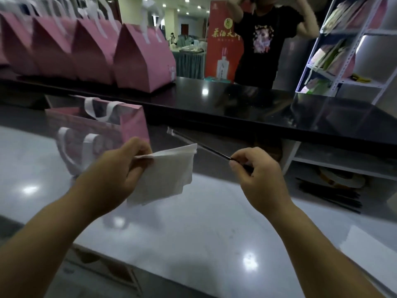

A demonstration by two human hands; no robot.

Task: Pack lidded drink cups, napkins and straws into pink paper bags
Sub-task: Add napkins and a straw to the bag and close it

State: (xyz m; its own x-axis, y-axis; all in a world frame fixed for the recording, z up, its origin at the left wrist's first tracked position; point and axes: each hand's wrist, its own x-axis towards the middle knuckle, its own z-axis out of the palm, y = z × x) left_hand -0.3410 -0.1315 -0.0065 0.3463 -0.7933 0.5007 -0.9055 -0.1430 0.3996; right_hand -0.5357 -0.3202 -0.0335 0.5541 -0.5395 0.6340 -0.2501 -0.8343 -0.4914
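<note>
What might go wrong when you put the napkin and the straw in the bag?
The left hand pinches only one edge of the napkin, so it might slip out. The right hand holds the long straw by one end, so its far tip may catch on the handles of the open pink bag.

Dim indoors, lit from above by ceiling lamps point(187, 0). White glare spots on the glossy table point(193, 244) and black counter point(247, 97). Motion-blurred pink bags point(141, 61); soft throughout, lines bowed at the edges.
</note>
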